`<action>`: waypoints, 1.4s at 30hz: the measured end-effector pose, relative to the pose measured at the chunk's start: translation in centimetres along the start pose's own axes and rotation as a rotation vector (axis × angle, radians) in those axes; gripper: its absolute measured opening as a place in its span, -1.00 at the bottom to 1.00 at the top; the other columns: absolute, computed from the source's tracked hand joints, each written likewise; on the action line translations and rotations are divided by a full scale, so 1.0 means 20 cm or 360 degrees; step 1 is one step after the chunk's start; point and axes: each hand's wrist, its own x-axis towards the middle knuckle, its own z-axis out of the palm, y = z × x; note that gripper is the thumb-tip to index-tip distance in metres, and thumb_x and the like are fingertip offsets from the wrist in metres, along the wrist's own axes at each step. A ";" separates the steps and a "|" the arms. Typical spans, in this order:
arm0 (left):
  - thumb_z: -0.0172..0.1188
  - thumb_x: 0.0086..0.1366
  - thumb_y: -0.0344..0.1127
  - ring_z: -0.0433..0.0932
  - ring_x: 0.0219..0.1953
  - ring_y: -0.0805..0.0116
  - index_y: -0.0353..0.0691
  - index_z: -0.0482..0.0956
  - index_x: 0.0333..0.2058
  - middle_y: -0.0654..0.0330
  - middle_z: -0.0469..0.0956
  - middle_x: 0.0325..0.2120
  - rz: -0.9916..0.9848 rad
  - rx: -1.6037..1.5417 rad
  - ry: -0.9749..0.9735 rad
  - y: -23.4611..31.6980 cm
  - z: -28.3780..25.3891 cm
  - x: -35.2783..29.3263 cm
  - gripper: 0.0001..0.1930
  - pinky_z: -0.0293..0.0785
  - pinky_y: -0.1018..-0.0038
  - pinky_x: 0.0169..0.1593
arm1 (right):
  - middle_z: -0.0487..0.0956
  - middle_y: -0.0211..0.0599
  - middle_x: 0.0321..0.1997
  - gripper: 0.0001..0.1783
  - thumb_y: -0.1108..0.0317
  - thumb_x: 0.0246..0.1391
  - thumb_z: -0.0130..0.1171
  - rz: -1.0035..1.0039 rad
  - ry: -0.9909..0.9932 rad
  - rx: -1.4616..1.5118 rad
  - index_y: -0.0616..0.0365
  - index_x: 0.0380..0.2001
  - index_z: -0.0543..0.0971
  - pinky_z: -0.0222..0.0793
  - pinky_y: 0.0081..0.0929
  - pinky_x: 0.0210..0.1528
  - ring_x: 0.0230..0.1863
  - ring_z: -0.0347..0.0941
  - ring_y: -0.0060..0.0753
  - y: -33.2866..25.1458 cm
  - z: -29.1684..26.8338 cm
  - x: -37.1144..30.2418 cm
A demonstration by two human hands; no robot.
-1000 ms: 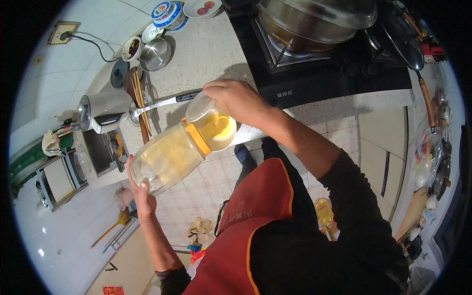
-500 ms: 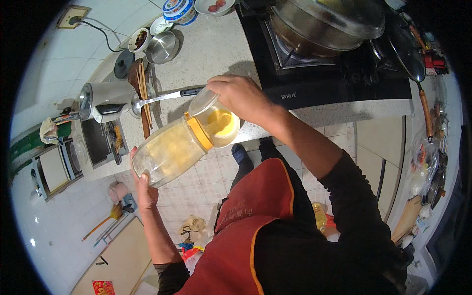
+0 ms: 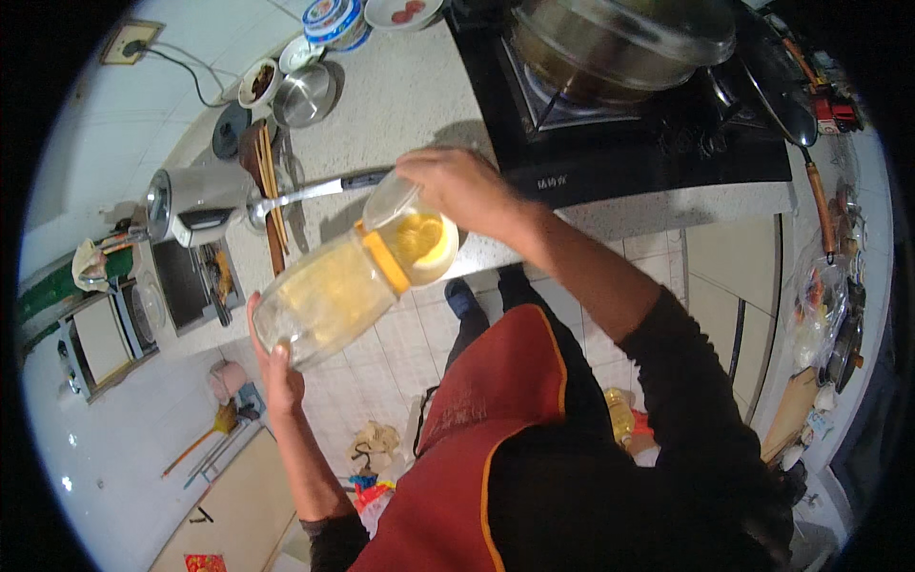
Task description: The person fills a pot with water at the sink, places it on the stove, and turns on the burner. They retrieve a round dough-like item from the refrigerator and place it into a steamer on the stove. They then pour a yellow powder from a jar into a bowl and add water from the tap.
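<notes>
My left hand (image 3: 278, 370) is wrapped round the base of a clear jar (image 3: 319, 303) with a yellow collar. The jar lies tilted, its mouth toward a white bowl (image 3: 444, 259) at the counter's front edge. Fine yellow grain fills part of the jar, and yellow grain (image 3: 419, 236) shows at its mouth and in the bowl. Above the bowl, my right hand (image 3: 467, 191) is closed on a clear round lid (image 3: 389, 202) beside the jar's collar. My right fingertips are partly hidden.
A ladle (image 3: 305, 194) lies behind the jar, near chopsticks (image 3: 274, 191) and a grey-white appliance (image 3: 195, 205). A metal bowl (image 3: 305, 95) stands farther back. At the right, a lidded pot (image 3: 620, 57) sits on the black stove (image 3: 648, 162).
My hands keep their grips on the jar and lid. The jar stays tilted over the bowl; the whole view has shifted slightly.
</notes>
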 end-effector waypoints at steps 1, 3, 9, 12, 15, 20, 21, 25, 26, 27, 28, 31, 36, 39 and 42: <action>0.35 -0.02 0.29 0.07 0.40 0.09 -0.22 -0.02 0.41 0.00 0.09 0.35 -0.0034 -0.0050 0.0001 0.00 0.01 0.02 0.17 -0.02 0.19 0.42 | 0.60 -0.13 -0.19 -0.85 0.50 -0.01 0.08 -0.0061 0.0119 0.0025 0.22 -0.33 0.56 0.49 -0.16 -0.08 -0.12 0.56 0.02 0.00 0.01 -0.01; 0.34 -0.01 0.28 0.07 0.40 0.10 -0.22 -0.02 0.42 0.01 0.07 0.36 -0.0121 -0.0114 0.0001 0.01 0.01 0.01 0.16 -0.01 0.19 0.41 | 0.60 -0.14 -0.20 -0.86 0.48 0.00 0.07 -0.0013 0.0037 -0.0063 0.22 -0.34 0.56 0.50 -0.16 -0.10 -0.13 0.56 0.02 0.00 0.01 -0.01; 0.33 0.06 0.28 0.11 0.39 0.13 -0.17 -0.02 0.42 0.09 0.07 0.38 -0.0120 -0.0242 -0.0052 -0.04 -0.06 -0.02 0.12 0.08 0.15 0.40 | 0.61 -0.11 -0.24 -0.86 0.42 0.02 0.11 -0.0072 0.0109 -0.0105 0.24 -0.36 0.57 0.53 -0.16 -0.11 -0.16 0.59 0.00 -0.05 -0.03 0.02; 0.31 0.10 0.28 0.16 0.38 0.13 -0.12 -0.01 0.43 0.14 0.13 0.37 -0.0236 -0.0537 -0.0093 -0.16 -0.09 -0.01 0.08 0.14 0.12 0.38 | 0.61 -0.11 -0.26 -0.85 0.39 0.01 0.14 -0.0080 0.0010 -0.0239 0.20 -0.34 0.58 0.54 -0.19 -0.13 -0.17 0.60 -0.04 -0.16 -0.09 0.07; 0.23 0.12 0.36 0.20 0.36 0.05 -0.05 0.05 0.41 0.11 0.16 0.37 -0.0424 -0.1038 0.0094 -0.30 -0.09 -0.02 0.02 0.24 -0.02 0.31 | 0.66 -0.31 -0.30 -0.88 0.38 0.01 0.14 -0.0316 0.0012 -0.0625 0.10 -0.38 0.62 0.54 -0.25 -0.18 -0.21 0.61 -0.17 -0.38 -0.14 0.18; 0.04 0.07 0.56 0.28 0.27 -0.12 0.07 0.14 0.37 0.10 0.19 0.34 -0.0567 -0.1725 0.0213 -0.41 -0.03 -0.06 0.01 0.42 -0.31 -0.02 | 0.65 -0.36 -0.45 -0.85 0.29 -0.02 0.20 -0.0652 -0.0200 -0.0836 0.01 -0.36 0.67 0.52 -0.38 -0.26 -0.28 0.59 -0.27 -0.84 -0.20 0.37; 0.02 0.06 0.58 0.30 0.25 -0.13 0.08 0.14 0.36 0.11 0.20 0.34 -0.0558 -0.1835 0.0086 -0.41 -0.01 -0.06 0.01 0.44 -0.31 -0.07 | 0.64 -0.37 -0.48 -0.84 0.28 -0.02 0.21 -0.0700 -0.0185 -0.0867 0.00 -0.35 0.68 0.51 -0.40 -0.27 -0.29 0.58 -0.27 -0.93 -0.21 0.38; -0.01 0.08 0.59 0.23 0.29 -0.20 0.13 0.04 0.40 0.07 0.10 0.38 -0.0418 -0.2020 -0.0147 -0.35 0.00 -0.07 0.03 0.43 -0.37 -0.03 | 0.57 -0.16 -0.04 -0.62 0.11 0.00 0.28 -0.0469 -0.0152 -0.0450 0.10 -0.16 0.61 0.48 -0.17 -0.07 0.00 0.47 -0.10 -1.17 -0.19 0.21; 0.02 0.09 0.57 0.21 0.32 -0.13 0.07 0.02 0.41 0.08 0.08 0.39 -0.0410 -0.1943 -0.0102 -0.36 0.00 -0.08 0.05 0.35 -0.29 0.15 | 0.28 0.08 0.29 -0.35 0.02 0.02 0.30 -0.0331 -0.0301 -0.0285 0.14 0.11 0.46 0.37 -0.02 0.15 0.22 0.29 0.17 -1.20 -0.18 0.13; 0.03 0.09 0.56 0.20 0.33 -0.10 0.04 0.03 0.41 0.09 0.09 0.39 -0.0369 -0.1840 -0.0035 -0.37 -0.01 -0.07 0.05 0.31 -0.22 0.21 | 0.21 0.17 0.32 -0.26 -0.02 0.01 0.29 -0.0261 -0.0234 -0.0252 0.16 0.18 0.39 0.31 0.03 0.19 0.24 0.25 0.24 -1.24 -0.15 0.02; 0.04 0.10 0.55 0.19 0.35 -0.07 0.00 0.03 0.41 0.10 0.10 0.38 -0.0318 -0.1779 -0.0043 -0.41 -0.02 -0.07 0.06 0.28 -0.15 0.26 | 0.14 0.27 0.35 -0.17 -0.07 0.00 0.29 -0.0233 -0.0076 -0.0192 0.18 0.24 0.32 0.25 0.07 0.24 0.27 0.21 0.32 -1.27 -0.12 -0.10; 0.09 0.16 0.45 0.18 0.36 0.10 -0.12 0.09 0.39 0.14 0.19 0.34 -0.0147 -0.1557 -0.0401 -0.57 0.00 -0.09 0.01 0.21 0.06 0.36 | -0.04 0.47 0.38 0.09 -0.20 -0.02 0.26 0.0178 0.0216 -0.0104 0.20 0.40 0.06 0.12 0.17 0.33 0.33 0.07 0.55 -1.34 -0.03 -0.46; -0.03 0.21 0.44 0.14 0.38 0.07 -0.15 0.03 0.40 0.12 0.11 0.38 -0.0946 -0.2049 -0.1553 -0.70 0.18 -0.27 -0.01 0.20 0.03 0.36 | 0.05 0.42 0.34 0.13 -0.13 -0.03 0.29 0.0827 0.0676 -0.0194 0.21 0.42 -0.03 0.18 0.13 0.29 0.30 0.10 0.50 -1.48 0.03 -1.11; -0.07 0.19 0.50 0.09 0.40 0.02 -0.13 -0.02 0.42 0.08 0.06 0.40 -0.0931 -0.1312 -0.1612 -0.59 0.46 -0.49 0.03 0.10 -0.04 0.39 | 0.10 0.39 0.31 0.12 -0.08 -0.05 0.31 0.1116 0.0983 -0.0239 0.17 0.42 -0.02 0.22 0.13 0.26 0.29 0.13 0.45 -1.59 0.02 -1.54; 0.01 0.16 0.51 0.10 0.40 0.02 -0.05 -0.04 0.42 0.09 0.05 0.40 -0.1003 -0.1022 -0.2172 -0.49 0.79 -0.78 0.05 0.14 -0.09 0.37 | 0.11 0.38 0.31 0.11 -0.02 -0.07 0.32 0.1339 0.1320 -0.0229 0.14 0.43 -0.03 0.24 0.12 0.25 0.28 0.15 0.44 -1.70 -0.01 -1.98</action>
